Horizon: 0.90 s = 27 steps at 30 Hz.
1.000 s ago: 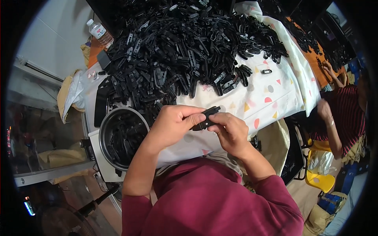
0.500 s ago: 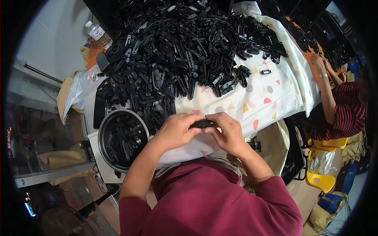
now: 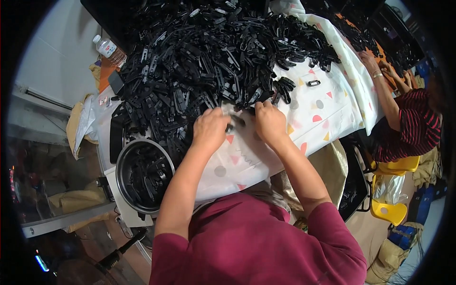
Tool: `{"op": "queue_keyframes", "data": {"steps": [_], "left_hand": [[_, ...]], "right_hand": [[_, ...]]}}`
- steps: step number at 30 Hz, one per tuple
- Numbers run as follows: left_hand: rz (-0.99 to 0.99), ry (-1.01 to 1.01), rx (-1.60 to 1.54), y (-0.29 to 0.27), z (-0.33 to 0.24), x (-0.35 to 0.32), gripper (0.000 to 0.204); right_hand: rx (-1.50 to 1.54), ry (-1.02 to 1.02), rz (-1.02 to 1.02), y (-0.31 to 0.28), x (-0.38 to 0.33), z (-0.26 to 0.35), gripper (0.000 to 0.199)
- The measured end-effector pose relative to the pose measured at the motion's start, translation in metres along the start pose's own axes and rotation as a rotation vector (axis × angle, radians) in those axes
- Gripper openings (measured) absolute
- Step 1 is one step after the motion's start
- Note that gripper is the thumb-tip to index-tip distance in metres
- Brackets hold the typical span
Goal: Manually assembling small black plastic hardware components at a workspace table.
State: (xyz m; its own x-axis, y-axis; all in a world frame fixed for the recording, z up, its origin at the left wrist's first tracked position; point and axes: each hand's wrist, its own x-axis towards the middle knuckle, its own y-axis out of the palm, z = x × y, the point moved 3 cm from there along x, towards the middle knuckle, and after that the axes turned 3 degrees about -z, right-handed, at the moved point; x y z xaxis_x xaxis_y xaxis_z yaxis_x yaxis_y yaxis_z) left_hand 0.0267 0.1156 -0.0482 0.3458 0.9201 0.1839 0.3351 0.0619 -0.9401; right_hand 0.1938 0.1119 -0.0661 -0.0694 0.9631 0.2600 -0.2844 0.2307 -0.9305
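Note:
A big heap of black plastic parts point(image 3: 190, 71), long narrow strips and small frames, covers the far side of the patterned white cloth. My left hand point(image 3: 210, 128) is at the heap's near edge, its fingers curled down; what they grip is hidden. Beside its thumb a dark piece point(image 3: 236, 122) shows smeared by motion, and I cannot tell whether the hand touches it. To the right, my right hand point(image 3: 270, 122) is also at the heap's edge, fingers bent and closed among black parts, their tips hidden.
A metal pot point(image 3: 119, 183) holding more black parts stands left of my left forearm. Behind it is a plastic bottle point(image 3: 110, 50). One small black frame point(image 3: 313, 83) lies apart on the white cloth point(image 3: 266, 156). At right, a person in a striped top point(image 3: 413, 118) works at an orange table.
Both hands have moved forward from near my body to the heap's edge and drawn apart. The black piece they held together has left their shared grip.

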Motion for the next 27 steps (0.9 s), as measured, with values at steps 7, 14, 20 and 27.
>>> {"op": "queue_keyframes", "data": {"steps": [7,14,20,27], "left_hand": [[0.072,-0.487,-0.031,-0.020,0.000,-0.027,0.036],[0.102,-0.434,-0.445,0.002,0.009,-0.024,0.023],[0.329,-0.334,-1.335,-0.031,-0.010,-0.042,0.023],[0.101,0.101,-0.808,-0.058,-0.023,-0.051,0.044]], "right_hand": [[0.475,0.052,-0.084,-0.026,-0.024,0.007,0.020],[1.342,0.179,0.122,-0.037,-0.041,0.005,0.012],[0.991,-0.151,0.069,-0.062,-0.045,0.027,0.016],[0.858,-0.263,-0.165,-0.068,-0.064,0.038,0.023]]}}
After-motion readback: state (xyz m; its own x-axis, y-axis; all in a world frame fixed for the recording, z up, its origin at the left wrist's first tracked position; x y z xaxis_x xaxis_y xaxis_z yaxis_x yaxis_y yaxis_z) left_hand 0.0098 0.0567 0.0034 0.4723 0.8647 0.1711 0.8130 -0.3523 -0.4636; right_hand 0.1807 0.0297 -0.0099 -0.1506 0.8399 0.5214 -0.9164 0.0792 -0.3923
